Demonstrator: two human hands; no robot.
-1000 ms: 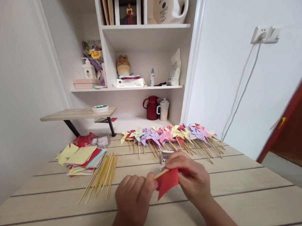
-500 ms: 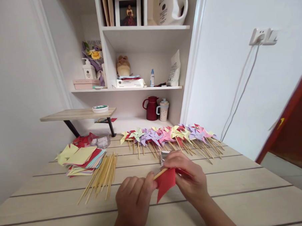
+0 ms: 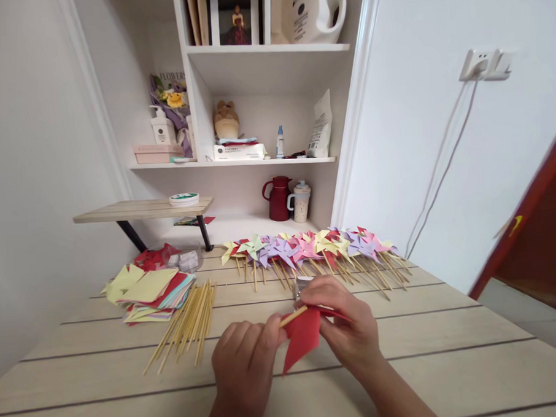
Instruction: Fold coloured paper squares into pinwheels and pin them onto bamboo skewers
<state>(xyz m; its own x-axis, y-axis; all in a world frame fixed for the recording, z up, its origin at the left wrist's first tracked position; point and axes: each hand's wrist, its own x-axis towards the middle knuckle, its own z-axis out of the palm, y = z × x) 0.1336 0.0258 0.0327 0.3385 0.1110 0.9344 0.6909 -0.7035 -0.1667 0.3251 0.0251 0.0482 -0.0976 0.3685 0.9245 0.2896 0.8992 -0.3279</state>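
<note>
My left hand point(image 3: 245, 363) is closed around a wooden stick point(image 3: 292, 316) whose tip pokes up past my thumb. A folded red paper piece point(image 3: 302, 339) sits against that stick. My right hand point(image 3: 345, 325) pinches the red paper from the right, fingers curled over its top edge. Both hands hover just above the wooden table point(image 3: 450, 342), near its front middle. Behind my right hand a small shiny metal object point(image 3: 302, 286) rests on the table, partly hidden.
A row of finished paper pinwheels point(image 3: 314, 250) lies across the table's back. A bundle of bare sticks point(image 3: 188, 326) and a stack of coloured paper squares point(image 3: 148, 291) lie at the left. Shelves with a red jug point(image 3: 277, 199) stand behind.
The hands and the red paper have shifted slightly left and down in view; the paper's lower corner now points further left. The grips are unchanged.
</note>
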